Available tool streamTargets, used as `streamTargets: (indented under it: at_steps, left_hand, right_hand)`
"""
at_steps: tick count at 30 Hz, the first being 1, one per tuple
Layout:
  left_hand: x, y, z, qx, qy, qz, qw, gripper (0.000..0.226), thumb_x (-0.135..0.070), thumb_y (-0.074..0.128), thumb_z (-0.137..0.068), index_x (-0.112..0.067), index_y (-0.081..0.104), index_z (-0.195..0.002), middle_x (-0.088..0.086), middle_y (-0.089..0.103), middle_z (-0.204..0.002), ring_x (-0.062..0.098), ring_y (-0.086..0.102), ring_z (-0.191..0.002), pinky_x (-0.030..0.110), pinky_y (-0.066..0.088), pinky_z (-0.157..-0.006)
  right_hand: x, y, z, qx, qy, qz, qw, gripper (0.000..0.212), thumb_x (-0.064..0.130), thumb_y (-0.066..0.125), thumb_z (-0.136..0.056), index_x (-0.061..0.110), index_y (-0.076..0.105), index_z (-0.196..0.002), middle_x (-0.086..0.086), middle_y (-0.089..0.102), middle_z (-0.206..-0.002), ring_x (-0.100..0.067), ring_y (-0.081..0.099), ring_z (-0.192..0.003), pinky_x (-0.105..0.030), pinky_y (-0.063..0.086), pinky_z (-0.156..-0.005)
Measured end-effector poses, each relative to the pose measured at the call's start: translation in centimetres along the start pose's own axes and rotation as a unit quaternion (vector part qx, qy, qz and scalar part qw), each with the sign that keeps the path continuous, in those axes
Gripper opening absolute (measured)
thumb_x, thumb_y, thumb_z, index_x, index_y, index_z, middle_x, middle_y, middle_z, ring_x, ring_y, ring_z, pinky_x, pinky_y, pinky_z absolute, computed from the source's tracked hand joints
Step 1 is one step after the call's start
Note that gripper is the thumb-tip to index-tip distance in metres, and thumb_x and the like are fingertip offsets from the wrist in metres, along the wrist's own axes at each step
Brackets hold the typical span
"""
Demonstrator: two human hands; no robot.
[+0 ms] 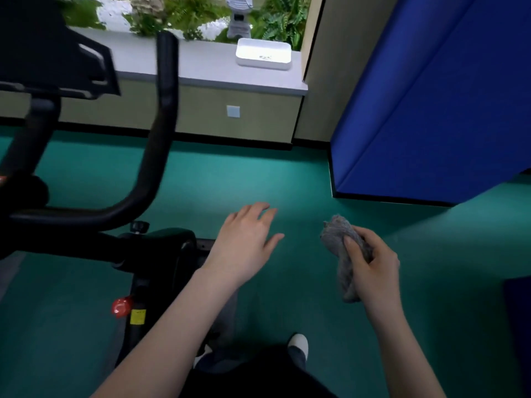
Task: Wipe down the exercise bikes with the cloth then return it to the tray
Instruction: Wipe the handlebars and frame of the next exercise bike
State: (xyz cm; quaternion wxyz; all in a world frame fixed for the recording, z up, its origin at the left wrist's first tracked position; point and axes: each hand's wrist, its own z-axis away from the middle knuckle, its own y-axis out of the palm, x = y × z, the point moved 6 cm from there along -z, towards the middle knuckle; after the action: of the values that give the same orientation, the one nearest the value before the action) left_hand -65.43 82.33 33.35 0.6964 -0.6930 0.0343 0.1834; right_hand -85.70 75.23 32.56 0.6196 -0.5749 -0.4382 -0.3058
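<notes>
Cloth (337,234) is bunched in right hand (373,262), thumb & fingers curled round its middle, ends hanging free above the floor. Looks soft, light, floppy, prob. not slippery, so a mid-bunch grip suits it. Left hand (247,239) is spread, holding nothing. Tray (263,64) sits near right end of ledge (201,67), well apart from the cloth.

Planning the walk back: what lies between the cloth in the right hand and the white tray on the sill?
Head view: between the cloth in the right hand and the tray lie only bare green floor and the sill's low wall.
</notes>
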Motion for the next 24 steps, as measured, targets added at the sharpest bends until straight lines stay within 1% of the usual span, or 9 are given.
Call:
streamTargets:
  at_steps: [4, 10, 13, 18, 21, 23, 24]
  left_hand:
    - [-5.6, 3.8, -3.1, 0.024, -0.001, -0.015, 1.000, 0.053, -0.046, 0.041, -0.096, -0.019, 0.036, -0.141, -0.003, 0.038, -0.145, 0.018, 0.036, -0.132, 0.033, 0.029, -0.104]
    - [-13.5, 8.9, -7.2, 0.077, 0.007, -0.020, 0.997, 0.056, -0.047, 0.039, -0.096, -0.016, 0.034, -0.142, 0.001, 0.040, -0.142, 0.022, 0.039, -0.130, 0.037, 0.033, -0.103]
    - [-16.0, 10.8, -8.6, 0.112, 0.019, -0.031, 0.993, 0.055, -0.047, 0.041, -0.096, -0.015, 0.035, -0.141, 0.002, 0.041, -0.142, 0.023, 0.041, -0.128, 0.038, 0.034, -0.102]
    - [-16.0, 12.7, -10.3, 0.146, 0.020, -0.051, 0.988, 0.050, -0.044, 0.043, -0.096, -0.016, 0.040, -0.138, 0.002, 0.043, -0.140, 0.024, 0.043, -0.126, 0.038, 0.035, -0.102]
    - [-14.0, 13.1, -11.2, 0.137, 0.005, -0.054, 0.989, 0.047, -0.042, 0.043, -0.096, -0.018, 0.043, -0.136, -0.001, 0.045, -0.138, 0.021, 0.042, -0.127, 0.035, 0.033, -0.101]
    - [-12.3, 13.4, -11.9, 0.131, -0.018, -0.047, 0.990, 0.046, -0.040, 0.045, -0.096, -0.017, 0.046, -0.135, -0.001, 0.047, -0.136, 0.021, 0.042, -0.126, 0.036, 0.033, -0.101]
    - [-11.4, 13.7, -12.3, 0.130, -0.033, -0.039, 0.990, 0.045, -0.039, 0.046, -0.096, -0.017, 0.046, -0.135, 0.000, 0.048, -0.135, 0.022, 0.042, -0.126, 0.037, 0.033, -0.101]
  right_hand:
    - [-3.6, -5.3, -2.4, 0.000, 0.010, 0.012, 1.000, 0.014, 0.006, 0.060, -0.090, 0.017, 0.068, -0.094, 0.021, 0.066, -0.080, 0.016, 0.058, -0.073, 0.000, 0.039, -0.067]
    - [-7.5, -12.7, -5.3, -0.009, -0.012, 0.065, 0.998, 0.013, 0.007, 0.062, -0.089, 0.014, 0.069, -0.098, 0.026, 0.060, -0.076, 0.021, 0.053, -0.068, 0.003, 0.035, -0.064]
    - [-9.6, -15.6, -6.1, -0.030, 0.007, 0.065, 0.997, 0.014, 0.007, 0.062, -0.089, 0.013, 0.069, -0.100, 0.021, 0.061, -0.076, 0.021, 0.053, -0.069, 0.004, 0.035, -0.065]
    - [-12.6, -17.7, -6.9, -0.060, 0.055, 0.052, 0.995, 0.013, 0.007, 0.061, -0.090, 0.010, 0.068, -0.101, 0.010, 0.065, -0.078, 0.007, 0.053, -0.070, 0.004, 0.035, -0.064]
    - [-13.3, -17.3, -7.9, -0.047, 0.071, 0.052, 0.995, 0.013, 0.008, 0.061, -0.090, 0.010, 0.068, -0.100, 0.015, 0.063, -0.078, 0.010, 0.055, -0.069, 0.003, 0.037, -0.064]
    - [-13.4, -16.6, -9.1, -0.034, 0.073, 0.057, 0.995, 0.013, 0.009, 0.061, -0.090, 0.011, 0.068, -0.100, 0.014, 0.064, -0.079, 0.014, 0.056, -0.071, 0.003, 0.036, -0.065]
    - [-13.4, -16.2, -9.9, -0.029, 0.071, 0.061, 0.995, 0.013, 0.009, 0.061, -0.090, 0.011, 0.068, -0.100, 0.013, 0.065, -0.079, 0.012, 0.056, -0.071, 0.004, 0.036, -0.065]
